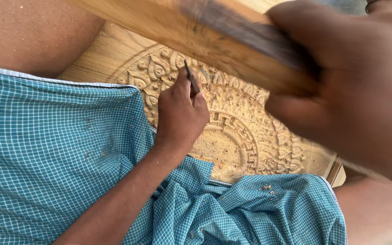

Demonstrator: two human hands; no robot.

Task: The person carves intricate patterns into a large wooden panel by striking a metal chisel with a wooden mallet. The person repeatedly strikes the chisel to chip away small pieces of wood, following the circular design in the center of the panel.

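Head view: left hand (181, 113) clamped on thin chisel (192, 78) against carved round panel (241, 136); right hand (355, 86), near, blurred, gripping wooden mallet (196, 34).

Bright, warm daylight; soft shadows; near top-right foreground heavily motion-blurred; centre sharp.

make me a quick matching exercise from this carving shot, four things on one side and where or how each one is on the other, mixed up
Things:
1. chisel
2. wooden mallet
3. carved round panel
4. checked cloth

Place or state:
A. blurred, close to the camera, gripped by the right hand
B. teal and white, draped over the lap, flecked with wood chips
C. thin and dark, pinched in the left hand, tip on the wood
D. pale wood with petal and key-pattern rings, lying flat under the hands

Pairs: 1-C, 2-A, 3-D, 4-B
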